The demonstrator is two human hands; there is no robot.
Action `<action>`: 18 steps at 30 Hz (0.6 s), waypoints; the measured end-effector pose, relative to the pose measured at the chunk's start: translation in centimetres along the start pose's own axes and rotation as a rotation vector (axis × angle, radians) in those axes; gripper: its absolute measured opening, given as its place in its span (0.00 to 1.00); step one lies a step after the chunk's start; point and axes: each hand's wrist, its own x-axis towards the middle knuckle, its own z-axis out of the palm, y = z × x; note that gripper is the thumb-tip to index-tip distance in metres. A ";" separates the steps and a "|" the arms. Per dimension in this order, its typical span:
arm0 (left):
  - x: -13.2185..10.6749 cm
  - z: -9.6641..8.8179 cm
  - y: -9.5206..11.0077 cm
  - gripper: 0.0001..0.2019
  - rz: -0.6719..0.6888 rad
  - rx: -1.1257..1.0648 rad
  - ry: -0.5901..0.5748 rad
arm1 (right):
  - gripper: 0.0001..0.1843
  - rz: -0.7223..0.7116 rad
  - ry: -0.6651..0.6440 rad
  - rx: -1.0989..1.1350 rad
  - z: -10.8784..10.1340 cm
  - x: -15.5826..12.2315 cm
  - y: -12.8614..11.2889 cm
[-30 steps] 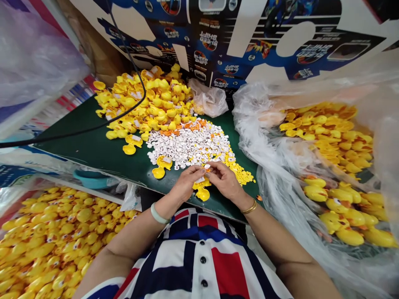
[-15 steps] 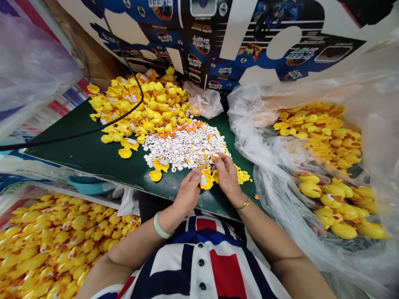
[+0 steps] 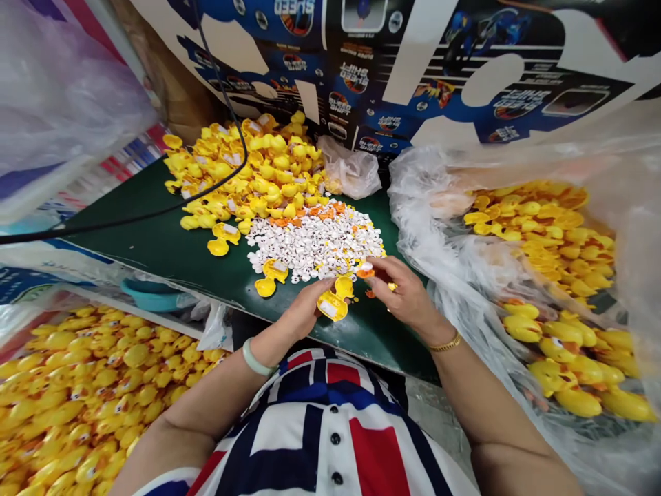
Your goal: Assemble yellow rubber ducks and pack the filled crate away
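My left hand point(image 3: 302, 310) holds a yellow duck half-shell point(image 3: 333, 303) by its edge, hollow side up, just above the green table point(image 3: 175, 251). To its right, my right hand point(image 3: 405, 293) pinches a small white and orange piece point(image 3: 365, 268) at the fingertips, right at the near edge of the heap of small white pieces point(image 3: 315, 241). Two loose duck halves point(image 3: 271, 274) lie on the green surface left of my hands. A big pile of yellow duck halves point(image 3: 248, 172) fills the far part of the table.
A clear plastic bag of yellow ducks point(image 3: 547, 275) sits to the right. Another bin of ducks point(image 3: 77, 393) lies low on the left. A black cable point(image 3: 155, 213) crosses the table's left side. Printed cardboard point(image 3: 413, 62) stands behind, with a crumpled small bag point(image 3: 351, 172) before it.
My hands have come apart: the left keeps the duck half and has tipped it hollow side up, while the right has moved right and forward to the white heap and holds a small piece.
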 end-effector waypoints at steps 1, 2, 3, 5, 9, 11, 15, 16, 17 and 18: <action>0.1 -0.2 0.0 0.16 0.026 0.005 0.012 | 0.15 -0.033 -0.052 -0.064 -0.5 -0.3 -0.1; 0.2 -0.3 0.0 0.16 0.056 0.015 0.010 | 0.15 -0.063 -0.104 -0.130 -0.8 -0.6 -0.2; 0.3 -0.3 0.0 0.16 0.089 0.031 -0.001 | 0.15 -0.085 -0.153 -0.193 -1.0 -0.8 -0.3; 0.5 -0.3 -0.1 0.16 0.158 0.070 -0.025 | 0.15 -0.107 -0.226 -0.296 -0.9 -1.1 -0.5; 0.6 -0.4 -0.6 0.18 0.232 0.135 -0.026 | 0.15 -0.126 -0.285 -0.379 -0.1 -1.3 -0.6; 0.5 -0.4 -0.8 0.17 0.247 0.162 -0.007 | 0.14 -0.130 -0.304 -0.395 0.4 -1.3 -0.6; 0.1 -0.4 -1.1 0.17 0.249 0.180 0.018 | 0.15 -0.146 -0.339 -0.431 1.2 -1.6 -0.5; 0.0 -0.3 -1.1 0.17 0.230 0.157 0.015 | 0.15 -0.149 -0.347 -0.433 1.3 -1.7 -0.4; 0.0 -0.2 -1.1 0.17 0.200 0.127 0.006 | 0.15 -0.151 -0.354 -0.425 1.4 -1.8 -0.2; -0.1 -0.1 -1.0 0.17 0.163 0.096 -0.008 | 0.15 -0.151 -0.357 -0.406 1.4 -2.0 0.0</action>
